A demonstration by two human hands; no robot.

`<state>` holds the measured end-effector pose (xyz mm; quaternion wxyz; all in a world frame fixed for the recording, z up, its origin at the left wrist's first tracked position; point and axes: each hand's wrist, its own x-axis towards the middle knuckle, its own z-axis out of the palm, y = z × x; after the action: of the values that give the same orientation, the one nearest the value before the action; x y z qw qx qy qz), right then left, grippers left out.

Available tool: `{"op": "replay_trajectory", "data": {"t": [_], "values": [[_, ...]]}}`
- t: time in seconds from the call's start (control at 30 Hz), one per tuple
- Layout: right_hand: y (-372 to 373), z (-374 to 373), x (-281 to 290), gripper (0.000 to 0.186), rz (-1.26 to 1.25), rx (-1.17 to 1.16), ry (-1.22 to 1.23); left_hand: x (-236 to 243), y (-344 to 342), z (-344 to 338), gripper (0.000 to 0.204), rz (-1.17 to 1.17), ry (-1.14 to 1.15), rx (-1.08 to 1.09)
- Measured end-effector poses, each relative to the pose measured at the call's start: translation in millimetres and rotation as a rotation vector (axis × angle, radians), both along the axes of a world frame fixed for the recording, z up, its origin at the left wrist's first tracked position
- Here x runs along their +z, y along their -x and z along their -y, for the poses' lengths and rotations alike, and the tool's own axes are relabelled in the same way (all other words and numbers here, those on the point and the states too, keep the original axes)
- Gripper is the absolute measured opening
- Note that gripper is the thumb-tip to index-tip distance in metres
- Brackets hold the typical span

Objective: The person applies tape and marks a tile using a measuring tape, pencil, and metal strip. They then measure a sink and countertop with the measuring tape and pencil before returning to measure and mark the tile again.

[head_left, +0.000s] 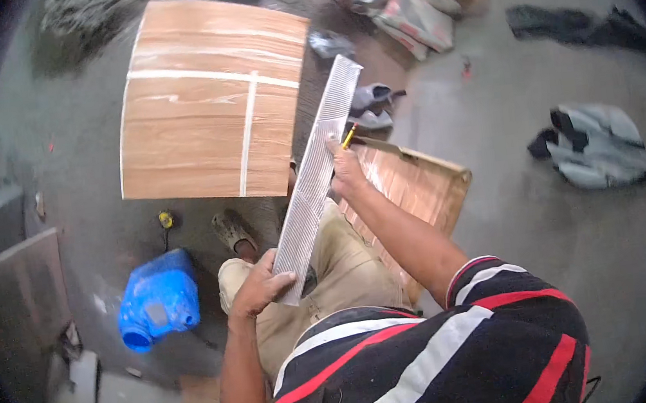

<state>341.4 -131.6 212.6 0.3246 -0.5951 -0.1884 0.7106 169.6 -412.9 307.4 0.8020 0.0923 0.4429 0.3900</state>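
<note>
A long, flat, pale grey strip with a finely ribbed face (pixel 313 183) lies slantwise between my hands, above my lap. My left hand (pixel 263 285) grips its near end, thumb on the ribbed face. Farther up, my right hand (pixel 347 171) holds the strip's right edge, and a yellow pencil (pixel 348 137) sticks out from the same fingers. Just beyond the strip, to the left, is a wood-grain panel (pixel 199 144) crossed by white bands. Part of an open carton with wood-grain pieces (pixel 412 192) shows behind my right forearm.
A blue plastic jug (pixel 158 297) lies on the floor at left, with a yellow tape measure (pixel 166 219) beyond it. Grey cloth (pixel 600 145) and a dark cloth (pixel 580 25) lie at right. Crumpled bags (pixel 414 15) sit at the far side. Flat panels (pixel 21 284) lean at far left.
</note>
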Motion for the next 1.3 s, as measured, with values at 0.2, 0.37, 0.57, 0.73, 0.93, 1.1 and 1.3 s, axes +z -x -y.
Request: {"op": "replay_trajectory", "data": {"t": [0.2, 0.37, 0.57, 0.73, 0.93, 1.1, 1.3], "values": [[-62.3, 88.1, 60.9, 0.025, 0.016, -0.068, 0.176, 55.4, -35.3, -45.1, 0.059, 0.083, -0.115, -0.097], [-111.1, 139.7, 80.1, 0.028, 0.112, -0.136, 0.232, 23.5, -108.2, -78.9, 0.061, 0.159, -0.117, -0.179], [-272.0, 77.3, 4.3, 0.047, 1.107, 0.805, 0.211, -1.2, -105.3, -84.6, 0.053, 0.118, 0.228, -0.457], [-374.2, 33.5, -30.3, 0.048, 1.214, 1.280, 0.049, -51.8, -29.1, -12.0, 0.048, -0.004, 0.516, -0.165], [-425.1, -4.7, -44.4, 0.042, 1.270, 1.400, 0.090, -63.1, 25.9, 70.7, 0.034, -0.155, 0.811, -0.227], [-443.6, -24.2, -61.5, 0.039, 1.291, 1.455, 0.174, -67.6, 26.2, 44.5, 0.033, -0.236, 0.857, -0.186], [-478.6, -48.5, -80.7, 0.029, 1.445, 1.500, 0.286, -77.0, 12.9, -16.8, 0.038, -0.351, 0.787, -0.262]]}}
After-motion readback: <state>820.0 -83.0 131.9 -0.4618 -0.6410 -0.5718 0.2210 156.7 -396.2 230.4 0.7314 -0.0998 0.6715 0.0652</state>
